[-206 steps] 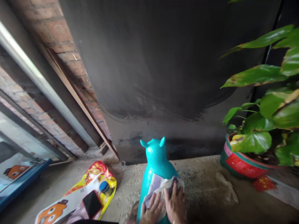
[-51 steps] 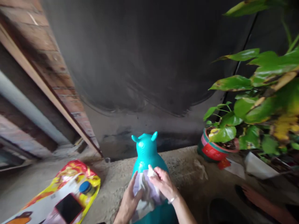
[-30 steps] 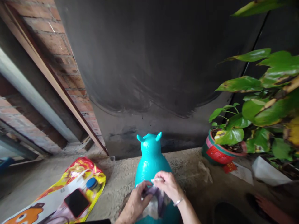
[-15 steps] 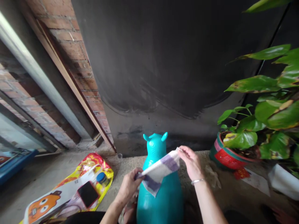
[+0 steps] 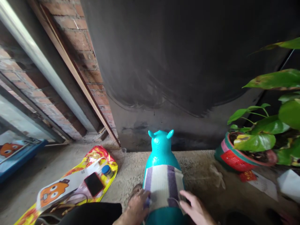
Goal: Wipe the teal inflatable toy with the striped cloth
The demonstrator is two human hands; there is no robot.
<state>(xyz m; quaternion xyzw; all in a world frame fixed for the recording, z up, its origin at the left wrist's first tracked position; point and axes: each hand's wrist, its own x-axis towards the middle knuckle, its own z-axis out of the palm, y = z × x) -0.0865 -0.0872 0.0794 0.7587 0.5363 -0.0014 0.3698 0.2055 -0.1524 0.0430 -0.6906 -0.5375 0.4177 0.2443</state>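
A teal rubbery animal toy (image 5: 161,157) with two small ears stands in front of me, facing away. Across its back lies a white and purple striped cloth (image 5: 160,186), spread out flat. My left hand (image 5: 138,204) is at the cloth's left edge, its fingers closed around something small and bluish, too blurred to name. At the right edge is my right hand (image 5: 195,206), fingers apart, the tips by the cloth. A faint thin curve shows on the cloth near the right hand; I cannot tell what it is.
On the left, a yellow and red bag (image 5: 95,153) lies under a phone (image 5: 93,184), a blue-capped jar (image 5: 106,171) and an orange-faced print (image 5: 55,192). A potted plant (image 5: 241,156) stands right. A dark panel (image 5: 168,62) rises ahead, beside a brick wall (image 5: 91,62).
The cloth, stretched between both hands above the toy before, now lies across the toy's back. Both hands have come down and nearer to me; the right has let go of the cloth's corner.
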